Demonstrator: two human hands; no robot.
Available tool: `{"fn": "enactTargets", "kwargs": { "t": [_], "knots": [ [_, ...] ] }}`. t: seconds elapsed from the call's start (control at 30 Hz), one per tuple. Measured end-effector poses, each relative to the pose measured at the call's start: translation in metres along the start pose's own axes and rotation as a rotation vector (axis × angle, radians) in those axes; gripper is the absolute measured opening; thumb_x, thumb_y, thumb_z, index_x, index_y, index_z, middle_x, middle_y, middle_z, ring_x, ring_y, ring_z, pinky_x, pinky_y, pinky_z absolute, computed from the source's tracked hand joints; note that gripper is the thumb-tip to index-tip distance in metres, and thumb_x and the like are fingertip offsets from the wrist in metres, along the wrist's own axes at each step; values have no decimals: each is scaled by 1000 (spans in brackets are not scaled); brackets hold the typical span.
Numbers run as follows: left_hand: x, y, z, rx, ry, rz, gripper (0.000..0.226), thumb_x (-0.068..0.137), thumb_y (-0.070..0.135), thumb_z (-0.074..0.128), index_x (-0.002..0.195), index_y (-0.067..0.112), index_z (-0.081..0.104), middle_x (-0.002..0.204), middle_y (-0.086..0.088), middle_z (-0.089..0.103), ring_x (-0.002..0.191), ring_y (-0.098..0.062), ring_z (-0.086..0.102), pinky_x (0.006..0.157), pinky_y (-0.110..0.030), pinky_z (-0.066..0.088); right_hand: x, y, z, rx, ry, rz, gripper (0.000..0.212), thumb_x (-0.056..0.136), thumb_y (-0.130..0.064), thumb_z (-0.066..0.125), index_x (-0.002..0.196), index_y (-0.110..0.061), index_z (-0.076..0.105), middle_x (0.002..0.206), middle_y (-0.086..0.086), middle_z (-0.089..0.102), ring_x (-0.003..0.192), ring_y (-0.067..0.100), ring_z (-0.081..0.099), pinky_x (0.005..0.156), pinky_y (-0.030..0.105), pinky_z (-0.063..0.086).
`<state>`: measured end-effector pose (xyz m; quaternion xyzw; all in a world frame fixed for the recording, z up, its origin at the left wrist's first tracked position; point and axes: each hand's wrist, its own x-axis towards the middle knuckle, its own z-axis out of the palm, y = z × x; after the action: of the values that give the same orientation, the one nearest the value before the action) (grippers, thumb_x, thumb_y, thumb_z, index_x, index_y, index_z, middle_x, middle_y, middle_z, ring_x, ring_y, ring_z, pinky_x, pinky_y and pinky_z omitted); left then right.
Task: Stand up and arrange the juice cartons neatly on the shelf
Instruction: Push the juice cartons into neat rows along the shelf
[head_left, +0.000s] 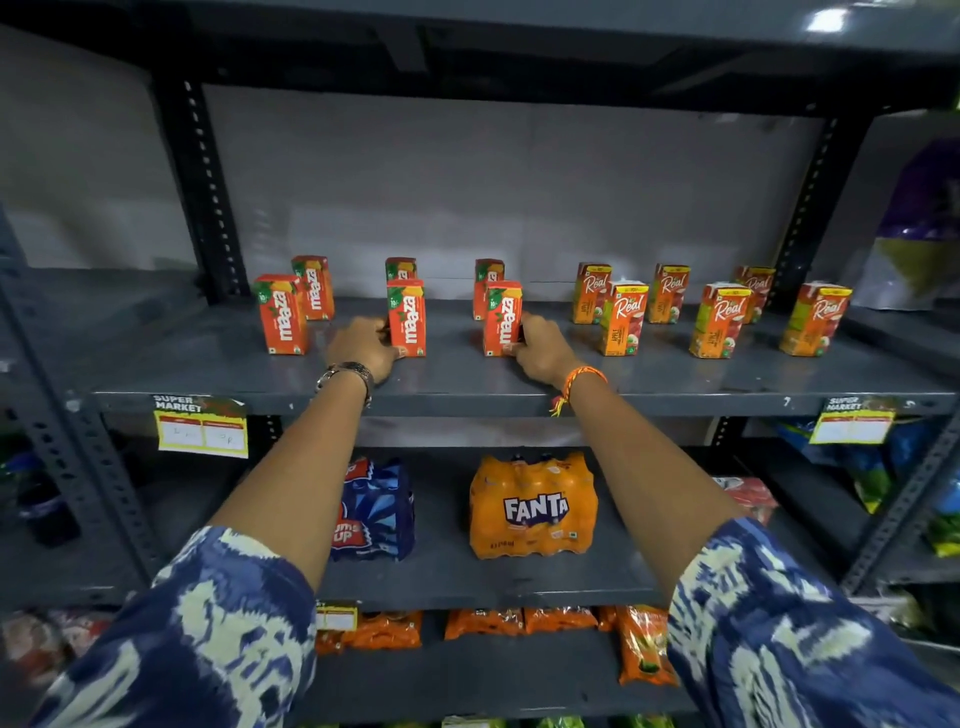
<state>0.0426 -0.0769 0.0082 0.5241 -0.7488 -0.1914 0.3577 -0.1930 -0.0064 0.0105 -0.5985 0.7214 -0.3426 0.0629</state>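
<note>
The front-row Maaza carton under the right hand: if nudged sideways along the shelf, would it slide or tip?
The small red Maaza carton stands tall on a narrow base, so a high push likely tips it. The right hand touches low, favouring sliding. The grey metal shelf looks smooth, and the carton probably stays stiff.

Both arms reach forward, bare below patterned blue sleeves.
Left hand (363, 347) and right hand (540, 349) are curled, knuckles up.

By your left hand (363, 347) a carton (407, 318) says "maaza". Right of your right hand (540, 349), cartons (622, 318) say "Real". Below, the orange pack (532, 506) says "FANTA".
</note>
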Motion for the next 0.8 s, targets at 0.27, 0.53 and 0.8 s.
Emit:
{"fn": "enactTargets", "kwargs": {
  "t": [0.27,0.53,0.8],
  "knots": [
    [-8,-12,-15,-250,92,-105,63,75,12,82,133,10,58,129,-9,65,121,-26,61,94,-27,50,-24,3,-19,-19,-37,83,71,90,-30,68,144,2,36,127,20,64,119,36,60,97,39,46],
    [-1,-50,-56,-99,539,-367,92,60,24,91,130,-6,39,132,-24,44,119,-42,49,102,-46,43,-112,55,21,-483,505,-148,58,101,-53,27,130,-12,55,129,9,63,117,28,54,101,45,39],
    [21,-59,-55,-39,398,-354,76,68,35,87,122,-3,50,123,-24,61,114,-42,61,92,-48,53,-101,81,40,-511,635,-217,47,99,-51,31,121,-18,57,122,3,61,107,26,53,96,44,34]
  ]
}}
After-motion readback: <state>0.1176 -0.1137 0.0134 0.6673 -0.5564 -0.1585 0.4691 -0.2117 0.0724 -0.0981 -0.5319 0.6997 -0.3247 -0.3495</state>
